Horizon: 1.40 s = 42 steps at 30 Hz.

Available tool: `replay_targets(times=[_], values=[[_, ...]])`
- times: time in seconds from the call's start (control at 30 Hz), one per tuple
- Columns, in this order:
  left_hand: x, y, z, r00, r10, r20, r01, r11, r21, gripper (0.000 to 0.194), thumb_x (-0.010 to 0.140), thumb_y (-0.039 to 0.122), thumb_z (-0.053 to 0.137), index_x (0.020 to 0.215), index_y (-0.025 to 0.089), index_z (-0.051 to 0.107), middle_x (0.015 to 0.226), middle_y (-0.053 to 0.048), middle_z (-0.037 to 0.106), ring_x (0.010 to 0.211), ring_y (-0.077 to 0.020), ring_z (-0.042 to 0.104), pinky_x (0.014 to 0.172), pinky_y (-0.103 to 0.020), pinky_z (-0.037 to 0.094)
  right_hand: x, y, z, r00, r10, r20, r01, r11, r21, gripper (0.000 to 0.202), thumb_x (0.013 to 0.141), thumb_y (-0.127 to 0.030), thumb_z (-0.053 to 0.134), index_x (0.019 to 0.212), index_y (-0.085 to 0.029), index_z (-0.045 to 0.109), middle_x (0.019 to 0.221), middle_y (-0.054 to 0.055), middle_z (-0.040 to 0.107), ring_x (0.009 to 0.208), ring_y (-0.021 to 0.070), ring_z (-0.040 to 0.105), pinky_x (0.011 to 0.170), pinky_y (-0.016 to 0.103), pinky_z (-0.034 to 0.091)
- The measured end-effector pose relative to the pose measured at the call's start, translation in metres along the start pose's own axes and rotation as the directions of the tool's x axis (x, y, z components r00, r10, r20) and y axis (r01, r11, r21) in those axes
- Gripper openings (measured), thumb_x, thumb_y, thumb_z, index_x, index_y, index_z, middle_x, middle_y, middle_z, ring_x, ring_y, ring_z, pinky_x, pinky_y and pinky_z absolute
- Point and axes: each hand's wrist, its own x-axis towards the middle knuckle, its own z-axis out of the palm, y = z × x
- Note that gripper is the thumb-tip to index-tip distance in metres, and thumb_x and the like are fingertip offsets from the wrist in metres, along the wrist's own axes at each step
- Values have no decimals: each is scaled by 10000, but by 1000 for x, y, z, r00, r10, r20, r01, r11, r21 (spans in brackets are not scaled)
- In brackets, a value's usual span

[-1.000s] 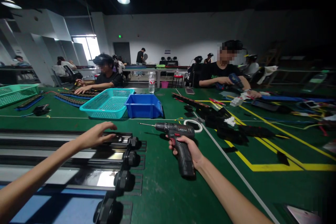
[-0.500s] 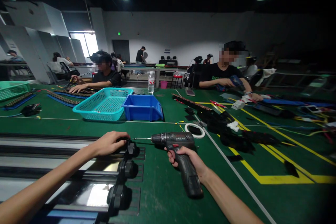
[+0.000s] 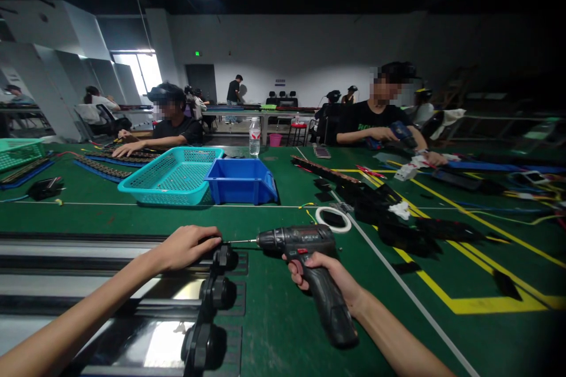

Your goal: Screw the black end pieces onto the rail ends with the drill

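My right hand grips a black cordless drill by its handle, with the index finger at the trigger. The drill's long thin bit points left at the far end of a long metal-and-black casing. Stretched out across that casing, my left hand rests with its fingertips at the end corner, close to the bit's tip. What the fingertips touch there is partly hidden. Black round cable fittings stick out along the casing's right end.
A turquoise basket and a blue bin stand beyond the casing, with a water bottle behind. A white ring lies past the drill. Black parts and wires spread right. Two co-workers sit across the table.
The view has shifted slightly. The drill sits a little further right and lower in the picture, its bit still at the casing's end. My left hand stays at the corner.
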Motion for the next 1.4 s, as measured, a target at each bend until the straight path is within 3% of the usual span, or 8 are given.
replay_targets(times=[0.4, 0.47, 0.57, 0.73, 0.87, 1.07, 1.4], values=[[-1, -2, 2, 999, -42, -16, 42, 999, 8, 408, 922, 526, 323, 951, 235, 607, 842, -16, 647, 752, -176, 588, 669, -244, 372, 2, -2, 3, 999, 38, -17, -38, 999, -1, 297, 740, -202, 543, 1007, -75, 580, 862, 104, 580, 731, 145, 568, 604, 203, 465], [-3, -2, 3, 997, -32, -69, 32, 999, -3, 397, 919, 520, 338, 968, 223, 597, 884, -25, 637, 772, -174, 574, 671, -250, 378, 2, -2, 5, 999, 38, -7, -38, 999, 6, 275, 745, -194, 538, 988, -73, 584, 856, 100, 577, 736, 146, 571, 609, 202, 468], [-9, 4, 4, 972, -36, -232, 49, 997, 51, 398, 916, 507, 347, 908, 190, 586, 886, -52, 604, 797, -182, 540, 712, -280, 389, 2, -2, 7, 999, 34, 3, -34, 999, -4, 234, 751, -190, 535, 946, -72, 590, 840, 95, 571, 734, 144, 572, 613, 203, 470], [-24, 34, 11, 932, -90, -352, 177, 959, 223, 437, 900, 523, 362, 704, 188, 563, 759, -79, 574, 802, -227, 507, 746, -349, 372, 2, -2, 7, 999, 48, -8, -48, 999, 6, 231, 747, -191, 543, 948, -85, 587, 837, 91, 572, 734, 143, 569, 615, 205, 471], [-30, 50, 25, 936, -147, -319, 228, 945, 235, 461, 873, 574, 373, 702, 192, 566, 756, -97, 609, 788, -248, 543, 708, -362, 362, 3, -1, 6, 999, 38, -6, -38, 999, -2, 264, 753, -200, 539, 986, -84, 582, 844, 92, 569, 726, 141, 562, 611, 204, 469], [-30, 41, 41, 913, -324, -250, 366, 919, 147, 417, 895, 545, 314, 787, 206, 531, 785, -100, 659, 737, -243, 615, 613, -308, 346, 4, -2, 6, 999, 54, -4, -54, 999, 0, 286, 749, -197, 540, 1006, -76, 580, 852, 94, 565, 725, 138, 561, 613, 203, 465], [-29, 40, 42, 918, -342, -202, 376, 911, 170, 392, 889, 520, 325, 807, 203, 541, 798, -113, 676, 753, -265, 637, 609, -312, 357, 5, -7, 8, 999, 38, -37, -42, 994, -105, 296, 774, -212, 541, 1027, -69, 599, 826, 77, 563, 713, 130, 560, 596, 196, 463]])
